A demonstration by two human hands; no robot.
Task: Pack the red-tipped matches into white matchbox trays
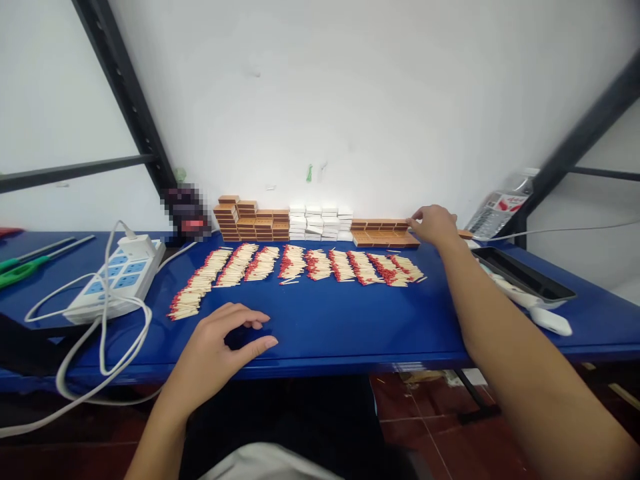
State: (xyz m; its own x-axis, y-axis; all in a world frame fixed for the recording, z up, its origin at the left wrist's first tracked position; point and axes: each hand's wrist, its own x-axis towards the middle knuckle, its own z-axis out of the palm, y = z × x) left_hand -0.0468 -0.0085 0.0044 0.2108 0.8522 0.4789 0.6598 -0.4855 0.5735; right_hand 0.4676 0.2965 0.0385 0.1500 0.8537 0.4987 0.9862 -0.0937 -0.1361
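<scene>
My left hand [223,343] rests on the blue table [350,327] near its front edge, fingers curled loosely and apart, holding nothing. My right hand [434,225] reaches to the back right, its fingers touching the low row of brown matchbox sleeves [383,233]; whether it grips one is hidden. A long band of red-tipped matches [300,265] lies in several piles across the middle. Behind it stand taller stacked brown sleeves [253,219] and white inner trays [320,222] against the wall.
A white power strip [117,277] with looping cables lies at the left, green-handled tools [30,261] beyond it. At the right lie a dark phone or tablet [525,273], a white object [547,320] and a plastic bottle [500,207]. Black shelf struts rise on both sides.
</scene>
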